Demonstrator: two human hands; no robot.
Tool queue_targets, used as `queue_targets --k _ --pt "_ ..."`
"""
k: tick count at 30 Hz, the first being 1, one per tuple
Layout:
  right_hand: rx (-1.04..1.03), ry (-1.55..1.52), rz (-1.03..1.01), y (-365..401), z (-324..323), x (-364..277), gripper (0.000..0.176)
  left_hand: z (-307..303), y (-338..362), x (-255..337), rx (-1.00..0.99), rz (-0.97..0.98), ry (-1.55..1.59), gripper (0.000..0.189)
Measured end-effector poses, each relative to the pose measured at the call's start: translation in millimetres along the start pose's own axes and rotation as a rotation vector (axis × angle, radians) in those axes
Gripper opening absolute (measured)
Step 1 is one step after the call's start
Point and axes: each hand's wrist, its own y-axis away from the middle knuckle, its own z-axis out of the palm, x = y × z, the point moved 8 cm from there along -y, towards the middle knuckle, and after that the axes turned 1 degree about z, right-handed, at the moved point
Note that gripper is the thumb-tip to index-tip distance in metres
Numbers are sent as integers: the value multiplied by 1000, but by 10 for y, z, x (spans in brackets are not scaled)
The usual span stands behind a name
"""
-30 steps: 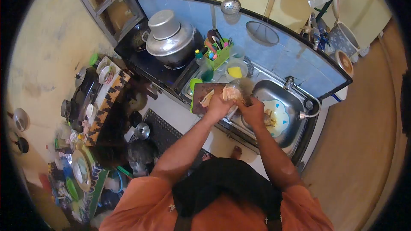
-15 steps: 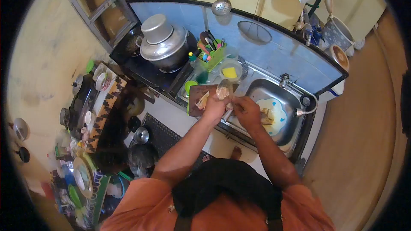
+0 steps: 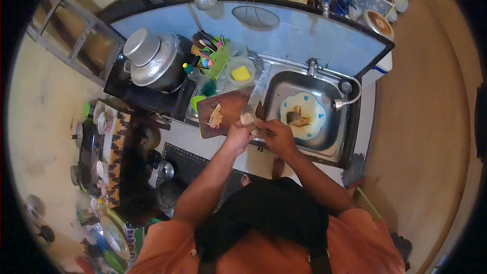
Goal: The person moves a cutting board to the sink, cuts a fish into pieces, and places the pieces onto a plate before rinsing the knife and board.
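Observation:
My left hand (image 3: 239, 136) is closed around a pale, fleshy piece (image 3: 247, 117), perhaps meat or fish, over the near right part of a brown cutting board (image 3: 231, 105). Close against it on the right, my right hand (image 3: 276, 134) has its fingers bent in a grip; what they hold is too small and blurred to make out. Another pale piece (image 3: 215, 117) lies on the board's left side. Right of my hands, the steel sink (image 3: 324, 89) holds a scalloped white plate (image 3: 318, 113) with brownish pieces on it.
Behind the board stand a green utensil basket (image 3: 218, 62), a bowl with a yellow sponge (image 3: 240, 73) and a green cup (image 3: 197, 103). A large lidded pot (image 3: 157, 66) is on the left. The faucet (image 3: 312, 66) rises behind the sink.
The view has shifted, so the counter and sink appear further left and higher. My hands stay close together around the pale piece, and more of the board shows.

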Motion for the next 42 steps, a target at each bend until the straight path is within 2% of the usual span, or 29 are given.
queue_targets --k 4,6,7,8,9,10,12,14,15,17,18,19,20,21,22,24,25,26,28,29,30,31,32,34,35,37,38,40,42 --pt "88 -187 38 129 -212 553 28 282 -142 -182 -160 -46 59 18" --pt "165 -220 453 271 -421 1152 32 356 -260 -170 -215 58 -391 24" --pt "173 -222 516 288 -574 1158 33 282 -318 -182 -199 61 -387 24" --pt "175 -226 577 298 -719 1150 33 127 -367 -75 -84 228 -657 32" --pt "199 -219 540 315 -794 1349 31 -17 -383 39 40 390 -928 40" --pt "225 -215 503 331 -837 1604 28 -218 -437 42 64 387 -928 40" --pt "201 -256 574 339 -881 1969 25 -650 -344 353 323 750 -1139 52" --pt "190 -285 649 335 -931 2207 21 -1072 -227 490 643 768 -1430 54" --pt "149 -306 725 342 -933 2317 26 -1236 -244 484 647 763 -1427 54" --pt "113 -318 802 322 -926 2469 31 -1510 -418 386 608 576 -1458 62" --pt "88 -453 896 354 -848 2572 38 -1487 -430 420 602 572 -1453 62" --pt "64 -589 988 395 -768 2648 45 -1518 -479 414 607 401 -1485 65" --pt "69 -584 993 385 -771 2702 45 -1554 -510 410 609 230 -1512 68" --pt "43 -568 1035 400 -749 2748 49 -1718 -671 301 567 280 -1557 67" --pt "17 -552 1077 450 -731 2836 53 -1695 -691 337 560 278 -1557 67" --pt "40 -456 1123 543 -758 3075 54 -1575 -770 374 416 227 -1585 62" --pt "58 -361 1164 591 -809 3166 55 -1364 -625 538 370 607 -1528 55" --pt "64 -365 1167 619 -831 3234 55 -1325 -649 551 363 609 -1532 55" --pt "96 -226 1173 668 -961 3336 52 -1425 -731 542 557 472 -1696 44" --pt "101 -230 1177 679 -1025 3393 52 -1437 -768 553 550 474 -1701 44" --pt "-312 381 847 486 -1044 3290 52 -1510 -863 481 472 264 -1780 40" --pt "-697 953 429 433 -906 3187 52 -1592 -925 397 389 51 -1849 37" --pt "-694 947 438 455 -893 3205 52 -1600 -937 426 381 51 -1857 37" --pt "118 141 1220 676 -1277 3130 50 -1584 -947 430 320 19 -1962 31" --pt "119 135 1230 719 -1246 3253 50 -1561 -942 424 311 16 -1971 31" --pt "123 313 1117 721 -1160 3614 50 -1555 -868 566 508 68 -1725 29" --pt "126 307 1127 797 -1094 3832 50 -1477 -864 575 500 67 -1735 29" --pt "180 125 1083 907 -928 4254 45 -1007 -777 754 366 562 -1424 28" --pt "156 83 1061 1004 -768 4661 43 -335 -686 750 359 607 -1494 27"
